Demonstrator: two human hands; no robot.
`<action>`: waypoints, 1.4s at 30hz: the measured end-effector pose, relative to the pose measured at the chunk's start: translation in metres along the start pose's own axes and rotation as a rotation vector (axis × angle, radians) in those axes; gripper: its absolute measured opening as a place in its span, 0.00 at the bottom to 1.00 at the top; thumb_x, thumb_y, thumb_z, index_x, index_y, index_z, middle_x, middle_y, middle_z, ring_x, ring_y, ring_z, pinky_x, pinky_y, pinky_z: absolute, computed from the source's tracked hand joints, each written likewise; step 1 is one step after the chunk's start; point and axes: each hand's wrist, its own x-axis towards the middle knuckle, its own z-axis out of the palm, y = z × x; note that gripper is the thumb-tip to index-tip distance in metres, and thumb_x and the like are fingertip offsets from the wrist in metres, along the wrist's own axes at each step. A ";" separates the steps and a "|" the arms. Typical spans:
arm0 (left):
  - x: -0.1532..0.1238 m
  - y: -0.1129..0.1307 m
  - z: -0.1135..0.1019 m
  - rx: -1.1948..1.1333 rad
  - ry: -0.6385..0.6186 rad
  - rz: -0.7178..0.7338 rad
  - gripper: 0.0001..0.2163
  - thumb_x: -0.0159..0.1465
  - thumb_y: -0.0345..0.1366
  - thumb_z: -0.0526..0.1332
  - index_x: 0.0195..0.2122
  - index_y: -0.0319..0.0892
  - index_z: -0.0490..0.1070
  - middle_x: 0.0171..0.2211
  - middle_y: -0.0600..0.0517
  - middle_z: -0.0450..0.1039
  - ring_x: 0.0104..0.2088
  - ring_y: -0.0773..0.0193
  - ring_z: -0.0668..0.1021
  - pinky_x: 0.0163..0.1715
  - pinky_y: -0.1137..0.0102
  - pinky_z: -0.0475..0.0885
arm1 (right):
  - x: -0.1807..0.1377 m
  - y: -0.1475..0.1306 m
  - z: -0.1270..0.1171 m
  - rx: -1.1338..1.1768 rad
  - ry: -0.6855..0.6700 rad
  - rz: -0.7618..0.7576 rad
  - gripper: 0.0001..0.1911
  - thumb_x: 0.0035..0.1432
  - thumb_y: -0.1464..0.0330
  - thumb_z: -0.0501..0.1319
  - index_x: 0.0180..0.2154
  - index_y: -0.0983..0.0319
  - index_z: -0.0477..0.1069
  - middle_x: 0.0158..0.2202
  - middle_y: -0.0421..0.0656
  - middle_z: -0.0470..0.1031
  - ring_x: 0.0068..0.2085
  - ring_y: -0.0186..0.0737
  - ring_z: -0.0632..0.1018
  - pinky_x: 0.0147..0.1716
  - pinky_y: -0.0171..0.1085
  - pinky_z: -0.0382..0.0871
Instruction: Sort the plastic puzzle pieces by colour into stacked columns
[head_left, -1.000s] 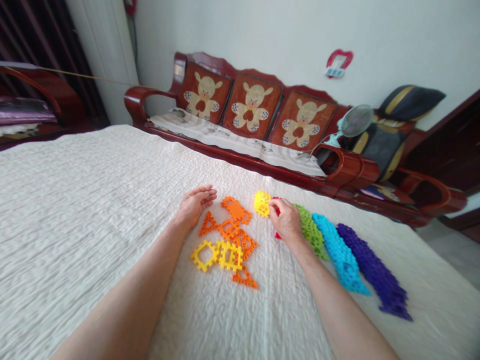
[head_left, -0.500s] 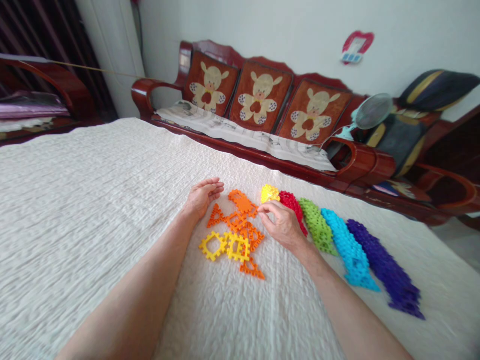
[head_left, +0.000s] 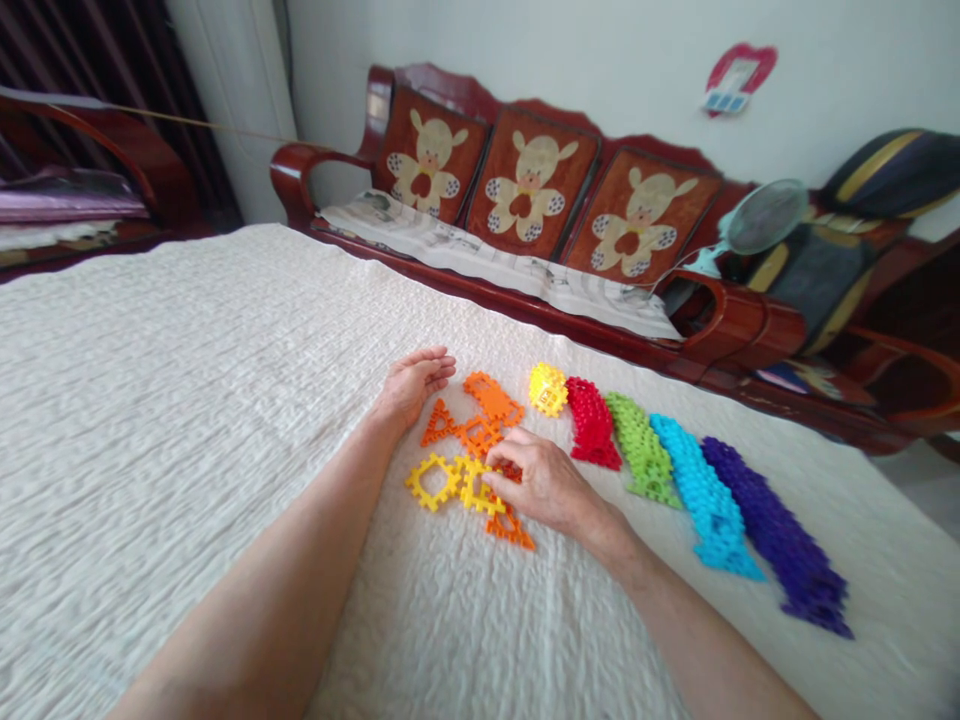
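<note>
My left hand (head_left: 413,383) rests on the cream bedspread (head_left: 187,400) with its fingers loosely spread and nothing in it, just left of a loose pile of orange pieces (head_left: 480,420) and yellow pieces (head_left: 446,483). My right hand (head_left: 540,482) lies over that pile, its fingertips pinched on a yellow square piece (head_left: 474,490). To the right stand sorted rows: a small yellow stack (head_left: 548,389), a red row (head_left: 591,424), a green row (head_left: 641,449), a cyan row (head_left: 705,497) and a purple row (head_left: 780,535).
A dark red wooden sofa (head_left: 705,330) with bear-pattern cushions (head_left: 525,190) runs along the far edge of the bed. A small fan (head_left: 765,215) and a dark pillow (head_left: 892,175) sit at its right end. A curtain hangs at the far left.
My right hand has come away from the red and yellow stacks, moving left and toward me onto the loose pile. The red row is now uncovered. My left hand has stayed put.
</note>
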 end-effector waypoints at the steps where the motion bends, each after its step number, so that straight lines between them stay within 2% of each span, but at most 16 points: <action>1: 0.000 0.000 0.000 0.001 -0.001 -0.001 0.09 0.53 0.26 0.60 0.36 0.37 0.74 0.33 0.47 0.78 0.32 0.66 0.79 0.34 0.72 0.72 | 0.000 -0.001 0.001 -0.006 0.009 0.013 0.02 0.55 0.71 0.63 0.30 0.60 0.73 0.29 0.39 0.69 0.31 0.34 0.71 0.32 0.34 0.62; 6: 0.000 -0.001 0.000 0.010 0.002 -0.006 0.09 0.52 0.27 0.62 0.36 0.37 0.74 0.34 0.47 0.78 0.33 0.66 0.79 0.35 0.72 0.72 | 0.000 0.000 0.002 0.030 0.023 0.021 0.03 0.54 0.72 0.63 0.28 0.61 0.72 0.28 0.38 0.68 0.29 0.32 0.69 0.30 0.33 0.61; 13: -0.003 0.001 0.001 0.015 0.019 -0.017 0.09 0.52 0.27 0.62 0.35 0.37 0.74 0.33 0.47 0.78 0.33 0.66 0.80 0.33 0.73 0.73 | 0.003 0.013 -0.006 0.275 0.010 0.027 0.02 0.54 0.72 0.62 0.29 0.60 0.72 0.29 0.37 0.72 0.29 0.31 0.71 0.29 0.31 0.63; 16: -0.001 0.000 0.000 0.014 0.017 -0.015 0.08 0.53 0.27 0.62 0.35 0.37 0.74 0.34 0.46 0.78 0.32 0.66 0.80 0.32 0.74 0.73 | 0.007 0.021 -0.013 0.372 0.080 0.086 0.02 0.54 0.70 0.61 0.29 0.60 0.71 0.27 0.37 0.73 0.28 0.31 0.72 0.28 0.31 0.63; 21: 0.000 -0.002 -0.002 0.008 0.009 -0.017 0.08 0.54 0.27 0.61 0.35 0.37 0.74 0.34 0.46 0.78 0.33 0.66 0.80 0.32 0.75 0.73 | 0.011 0.054 -0.019 0.448 0.318 0.196 0.07 0.54 0.64 0.62 0.31 0.61 0.71 0.28 0.38 0.74 0.28 0.33 0.74 0.29 0.32 0.67; 23: 0.000 -0.002 -0.002 0.011 0.007 -0.017 0.08 0.54 0.27 0.61 0.35 0.37 0.75 0.34 0.46 0.79 0.33 0.66 0.80 0.32 0.75 0.74 | 0.013 0.072 -0.020 0.393 0.435 0.229 0.08 0.54 0.62 0.62 0.32 0.60 0.70 0.28 0.39 0.74 0.28 0.34 0.74 0.30 0.34 0.69; 26: 0.001 -0.002 -0.002 0.018 0.004 -0.014 0.09 0.54 0.27 0.62 0.36 0.37 0.75 0.35 0.45 0.79 0.33 0.66 0.80 0.33 0.74 0.74 | 0.014 0.095 -0.021 0.193 0.610 0.222 0.07 0.55 0.64 0.61 0.32 0.61 0.70 0.30 0.41 0.75 0.29 0.36 0.75 0.32 0.36 0.70; 28: 0.001 -0.002 -0.003 0.023 0.003 -0.013 0.09 0.53 0.27 0.62 0.36 0.37 0.74 0.35 0.45 0.79 0.34 0.65 0.80 0.33 0.74 0.74 | 0.014 0.104 -0.021 0.042 0.660 0.186 0.05 0.55 0.66 0.60 0.33 0.61 0.70 0.31 0.43 0.75 0.30 0.37 0.75 0.34 0.37 0.69; 33: 0.001 -0.002 -0.002 0.034 0.010 -0.013 0.09 0.54 0.27 0.62 0.37 0.37 0.74 0.34 0.45 0.79 0.34 0.65 0.80 0.33 0.74 0.74 | 0.015 0.113 -0.016 -0.185 0.633 0.121 0.04 0.57 0.70 0.58 0.35 0.62 0.71 0.35 0.46 0.75 0.33 0.39 0.74 0.36 0.38 0.69; 42: 0.002 -0.002 -0.002 0.040 0.009 -0.006 0.09 0.53 0.27 0.62 0.36 0.37 0.74 0.34 0.45 0.79 0.34 0.65 0.80 0.33 0.74 0.74 | 0.019 0.116 -0.010 -0.309 0.598 0.110 0.05 0.59 0.71 0.57 0.37 0.62 0.71 0.36 0.47 0.73 0.37 0.42 0.74 0.39 0.39 0.69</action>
